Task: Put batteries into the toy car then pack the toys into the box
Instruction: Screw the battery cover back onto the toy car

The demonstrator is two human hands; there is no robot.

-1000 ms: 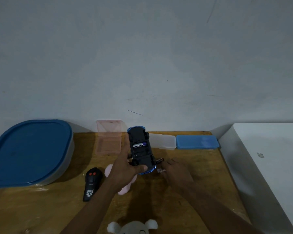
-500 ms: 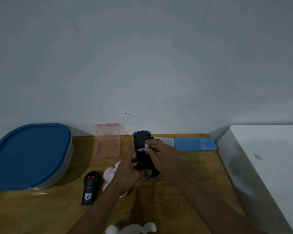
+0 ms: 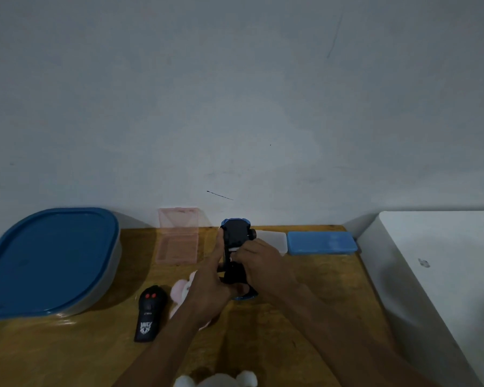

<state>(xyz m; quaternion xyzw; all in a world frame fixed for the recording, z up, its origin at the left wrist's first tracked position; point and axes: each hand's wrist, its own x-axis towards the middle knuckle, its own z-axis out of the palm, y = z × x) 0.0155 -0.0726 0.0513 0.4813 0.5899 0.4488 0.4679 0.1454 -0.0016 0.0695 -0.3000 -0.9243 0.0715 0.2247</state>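
Note:
The blue toy car (image 3: 235, 233) is held upside down above the wooden table (image 3: 305, 289), its black underside facing me. My left hand (image 3: 210, 283) grips the car's left side and near end. My right hand (image 3: 263, 263) pinches a small battery (image 3: 234, 249) against the car's underside, over the battery bay. A black remote control (image 3: 149, 314) with two red buttons lies on the table to the left. A pink plush toy (image 3: 180, 291) lies partly hidden under my left arm. A white plush toy (image 3: 221, 379) shows at the bottom edge.
A large box with a blue lid (image 3: 48, 261) stands at the table's left. An open pink case (image 3: 178, 236), a clear case (image 3: 271, 240) and a blue case (image 3: 320, 243) lie along the wall. A white surface (image 3: 444, 275) borders the table's right edge.
My right hand has risen from the table with a battery and now presses it on the car's underside. My left hand keeps hold of the car, tilted a little more upright.

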